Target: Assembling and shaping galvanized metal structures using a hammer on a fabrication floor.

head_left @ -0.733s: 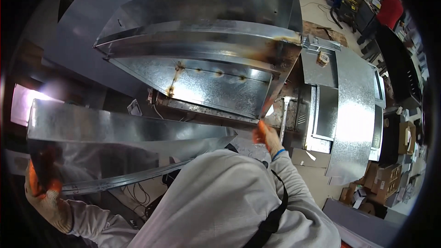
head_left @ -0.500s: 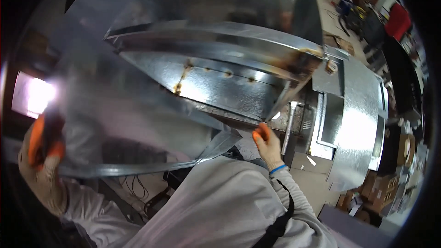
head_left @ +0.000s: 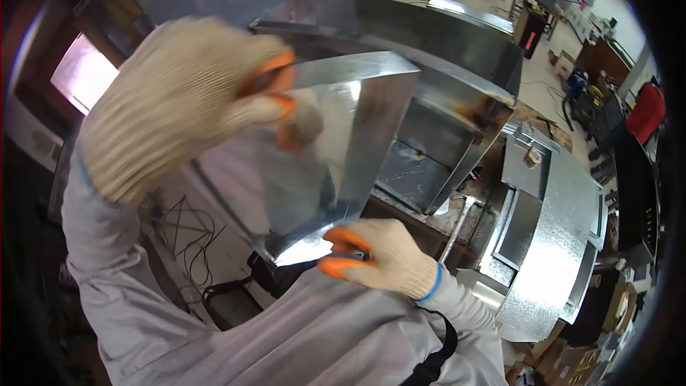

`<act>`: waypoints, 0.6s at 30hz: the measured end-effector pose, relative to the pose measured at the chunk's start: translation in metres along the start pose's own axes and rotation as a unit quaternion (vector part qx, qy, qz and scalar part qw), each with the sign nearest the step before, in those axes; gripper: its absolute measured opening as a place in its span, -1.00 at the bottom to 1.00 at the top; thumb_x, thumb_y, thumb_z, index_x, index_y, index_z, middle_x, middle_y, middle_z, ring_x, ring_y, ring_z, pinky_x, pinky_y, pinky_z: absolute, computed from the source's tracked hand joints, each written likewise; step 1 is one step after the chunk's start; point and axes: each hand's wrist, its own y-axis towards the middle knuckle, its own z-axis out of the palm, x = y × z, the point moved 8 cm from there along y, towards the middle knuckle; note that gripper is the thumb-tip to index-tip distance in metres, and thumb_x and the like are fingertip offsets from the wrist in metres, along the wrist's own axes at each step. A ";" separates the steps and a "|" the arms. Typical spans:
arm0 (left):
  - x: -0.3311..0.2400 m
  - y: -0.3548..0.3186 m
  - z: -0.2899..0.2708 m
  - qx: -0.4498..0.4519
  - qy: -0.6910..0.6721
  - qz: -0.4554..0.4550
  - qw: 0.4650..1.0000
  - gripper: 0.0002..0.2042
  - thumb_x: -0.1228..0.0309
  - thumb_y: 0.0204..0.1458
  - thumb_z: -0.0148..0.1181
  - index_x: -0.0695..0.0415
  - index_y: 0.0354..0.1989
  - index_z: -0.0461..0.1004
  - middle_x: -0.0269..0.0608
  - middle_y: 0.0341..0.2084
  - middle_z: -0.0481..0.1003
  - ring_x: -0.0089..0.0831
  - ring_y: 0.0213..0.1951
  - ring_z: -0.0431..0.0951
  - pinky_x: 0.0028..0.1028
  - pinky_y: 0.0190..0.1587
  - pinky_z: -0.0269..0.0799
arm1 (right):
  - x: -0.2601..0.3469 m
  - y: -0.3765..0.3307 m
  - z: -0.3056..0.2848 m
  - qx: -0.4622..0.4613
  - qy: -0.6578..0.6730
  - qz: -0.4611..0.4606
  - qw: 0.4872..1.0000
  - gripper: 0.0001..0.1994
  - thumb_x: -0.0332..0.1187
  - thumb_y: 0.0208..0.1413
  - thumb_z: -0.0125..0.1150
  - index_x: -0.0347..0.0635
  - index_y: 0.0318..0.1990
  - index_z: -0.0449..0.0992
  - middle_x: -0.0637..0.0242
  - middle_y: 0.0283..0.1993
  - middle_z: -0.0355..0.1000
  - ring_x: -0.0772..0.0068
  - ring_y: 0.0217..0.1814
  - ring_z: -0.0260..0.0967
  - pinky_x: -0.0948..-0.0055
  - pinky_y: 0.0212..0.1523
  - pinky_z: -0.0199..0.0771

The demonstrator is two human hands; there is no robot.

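Observation:
A shiny bent sheet-metal panel (head_left: pixel 375 111) hangs tilted in front of me, its folded flange toward the right. My left hand (head_left: pixel 179 104), in a knitted glove with orange fingertips, is raised at the panel's upper left. Its fingers curl round the panel, somewhat blurred. By the panel's lower corner, my right hand (head_left: pixel 386 257), gloved alike, is closed with thumb and fingers together. Something small and dark shows between them, too hidden to name. Behind the panel stands a large open sheet-metal box (head_left: pixel 429 136) with brown heat stains along its edges.
A hammer (head_left: pixel 459 225) lies on the bench right of the box. Beside it are stacked galvanized sheets (head_left: pixel 547 243) and a small round tape roll (head_left: pixel 532 157). Cables (head_left: pixel 182 232) trail on the floor at left. A red chair (head_left: pixel 645 111) and other people are farther off.
My left hand has risen from the lower left toward the middle, and the panel has swung up and turned with it. My right hand has come left and down, away from the box's corner.

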 end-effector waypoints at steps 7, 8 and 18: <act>-0.065 0.014 -0.021 0.082 0.039 0.069 0.993 -0.72 0.13 0.04 0.29 0.12 -0.35 0.58 -0.15 -0.50 0.55 -0.16 -0.35 0.58 -0.21 -0.21 0.50 | 0.067 0.074 0.070 0.110 -0.170 0.036 0.979 -0.46 0.22 0.10 0.21 -0.19 -0.32 0.60 0.18 -0.49 0.54 0.10 -0.41 0.55 0.19 -0.35 0.54; -0.065 0.015 -0.018 0.109 0.047 0.065 0.991 -0.73 0.14 0.05 0.29 0.11 -0.37 0.58 -0.16 -0.50 0.55 -0.17 -0.33 0.59 -0.21 -0.19 0.51 | 0.064 0.078 0.071 0.102 -0.131 0.051 0.985 -0.44 0.23 0.13 0.13 -0.18 -0.39 0.60 0.12 -0.49 0.54 0.01 -0.36 0.55 0.13 -0.33 0.53; -0.090 -0.014 -0.001 -0.019 -0.022 0.311 0.950 -0.39 -0.17 0.11 0.19 0.08 0.12 0.54 -0.17 0.04 0.57 -0.29 0.14 0.53 -0.18 0.20 0.47 | 0.084 0.069 0.089 -0.051 -0.028 -0.061 0.996 -0.73 -0.08 0.12 0.36 -0.09 -0.31 0.69 0.27 -0.63 0.43 0.39 -0.63 0.39 0.40 -0.56 0.34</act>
